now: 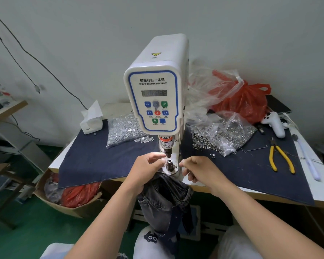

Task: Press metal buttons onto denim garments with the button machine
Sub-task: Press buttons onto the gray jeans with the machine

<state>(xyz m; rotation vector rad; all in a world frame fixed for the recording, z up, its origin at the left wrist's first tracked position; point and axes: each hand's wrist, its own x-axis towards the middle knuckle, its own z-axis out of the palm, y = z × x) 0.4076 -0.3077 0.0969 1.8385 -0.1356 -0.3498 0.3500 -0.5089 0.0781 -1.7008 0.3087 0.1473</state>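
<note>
Here, both hands are hovering at the button machine (156, 94), either side of its lower die (169, 162). The left hand (146, 170) is pinching something small at its fingertips beside the punch; what it is, I cannot tell. The right hand (198, 170) is curling loosely, its grip unclear. The denim garment (165, 199) is hanging below the die, off the worktop (281, 193) edge.

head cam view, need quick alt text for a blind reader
Two bare hands, left hand and right hand, work at the die of a white servo button machine, with a denim garment hanging below. Bags of metal buttons flank it.
</note>
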